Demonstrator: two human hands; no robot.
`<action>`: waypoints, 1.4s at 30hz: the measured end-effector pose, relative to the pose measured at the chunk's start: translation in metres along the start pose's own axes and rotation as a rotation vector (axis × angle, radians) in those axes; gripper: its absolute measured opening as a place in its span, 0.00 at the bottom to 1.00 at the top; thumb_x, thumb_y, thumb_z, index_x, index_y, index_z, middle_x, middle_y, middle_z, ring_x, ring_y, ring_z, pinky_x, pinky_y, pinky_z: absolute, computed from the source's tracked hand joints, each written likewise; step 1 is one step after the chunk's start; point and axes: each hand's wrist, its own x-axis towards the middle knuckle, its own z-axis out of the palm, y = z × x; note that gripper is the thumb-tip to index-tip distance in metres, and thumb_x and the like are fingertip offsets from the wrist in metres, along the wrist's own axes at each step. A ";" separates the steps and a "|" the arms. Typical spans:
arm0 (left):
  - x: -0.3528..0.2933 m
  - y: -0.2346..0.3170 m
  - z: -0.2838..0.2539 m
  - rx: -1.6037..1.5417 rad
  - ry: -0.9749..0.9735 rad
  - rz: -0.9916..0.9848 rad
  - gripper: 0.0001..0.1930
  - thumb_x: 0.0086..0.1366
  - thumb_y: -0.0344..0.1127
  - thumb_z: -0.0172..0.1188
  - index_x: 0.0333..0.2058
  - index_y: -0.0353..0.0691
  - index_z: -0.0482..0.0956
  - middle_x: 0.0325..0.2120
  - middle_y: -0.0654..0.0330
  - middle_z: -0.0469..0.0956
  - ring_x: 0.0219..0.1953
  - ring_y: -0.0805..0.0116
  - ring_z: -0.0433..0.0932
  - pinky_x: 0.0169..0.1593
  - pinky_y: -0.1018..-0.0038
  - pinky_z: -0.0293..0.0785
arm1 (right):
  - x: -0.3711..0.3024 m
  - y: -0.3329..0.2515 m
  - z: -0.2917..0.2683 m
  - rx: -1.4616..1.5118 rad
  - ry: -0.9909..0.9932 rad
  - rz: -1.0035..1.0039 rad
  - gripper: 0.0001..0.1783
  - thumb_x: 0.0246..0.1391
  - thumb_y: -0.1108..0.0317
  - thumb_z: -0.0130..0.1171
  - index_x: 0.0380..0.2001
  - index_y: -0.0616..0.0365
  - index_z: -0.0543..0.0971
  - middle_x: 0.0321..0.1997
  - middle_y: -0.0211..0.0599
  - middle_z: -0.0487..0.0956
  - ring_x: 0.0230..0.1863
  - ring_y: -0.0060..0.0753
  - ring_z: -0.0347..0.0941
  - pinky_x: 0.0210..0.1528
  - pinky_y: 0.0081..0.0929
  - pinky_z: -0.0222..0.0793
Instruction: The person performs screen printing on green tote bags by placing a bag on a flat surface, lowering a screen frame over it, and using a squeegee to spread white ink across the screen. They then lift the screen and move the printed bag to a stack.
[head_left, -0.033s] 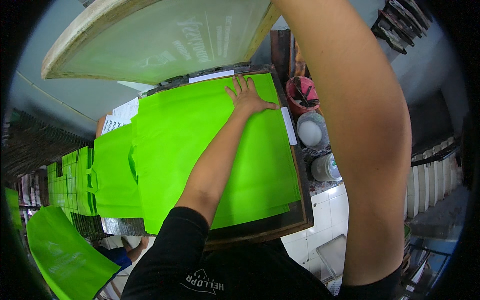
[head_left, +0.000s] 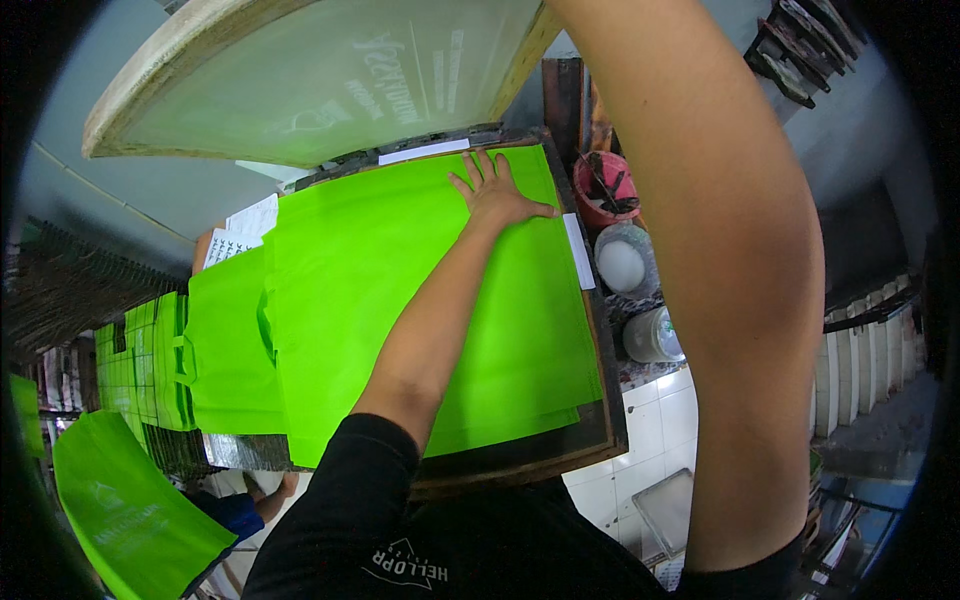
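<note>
My left hand (head_left: 492, 195) lies flat with its fingers spread near the far right corner of a bright green fabric bag (head_left: 370, 290). The bag is spread over a dark-framed board (head_left: 595, 435), and more green cloth shows under its near edge. Above the board's far side a printing screen (head_left: 330, 90) is tilted up, its pale mesh showing lettering and a wooden rim. My right arm reaches up past the top edge, close to the screen's right side; the right hand is out of sight.
More green bags (head_left: 235, 345) lie at the left beside papers (head_left: 250, 220). A printed green bag (head_left: 140, 510) hangs at lower left, near another person's foot. Right of the board stand a pink bucket (head_left: 618, 212), a tub with white contents (head_left: 622, 262) and a clear container (head_left: 652, 337).
The printed green bag at lower left has shifted very slightly. My left hand stays in place on the spread bag, and the screen remains raised.
</note>
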 end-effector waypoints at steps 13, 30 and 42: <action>0.008 0.013 -0.016 -0.062 -0.066 -0.148 0.79 0.32 0.78 0.74 0.77 0.54 0.36 0.74 0.35 0.20 0.74 0.32 0.15 0.63 0.19 0.21 | -0.016 -0.019 -0.019 0.050 -0.050 0.138 0.17 0.55 0.65 0.56 0.37 0.68 0.86 0.46 0.62 0.83 0.49 0.61 0.81 0.53 0.46 0.75; -0.336 -0.130 -0.083 -1.673 0.368 0.494 0.24 0.71 0.46 0.61 0.50 0.25 0.74 0.39 0.42 0.84 0.39 0.54 0.86 0.50 0.54 0.81 | -0.227 -0.092 0.007 0.284 -0.081 0.067 0.13 0.60 0.57 0.62 0.38 0.56 0.82 0.32 0.47 0.83 0.35 0.51 0.81 0.38 0.45 0.76; -0.404 -0.156 0.007 -1.812 -0.173 -0.351 0.15 0.67 0.32 0.63 0.46 0.24 0.80 0.43 0.45 0.85 0.38 0.65 0.87 0.34 0.77 0.84 | -0.331 -0.103 0.073 0.331 -0.647 0.074 0.11 0.59 0.60 0.63 0.33 0.57 0.81 0.32 0.43 0.83 0.34 0.50 0.81 0.36 0.45 0.75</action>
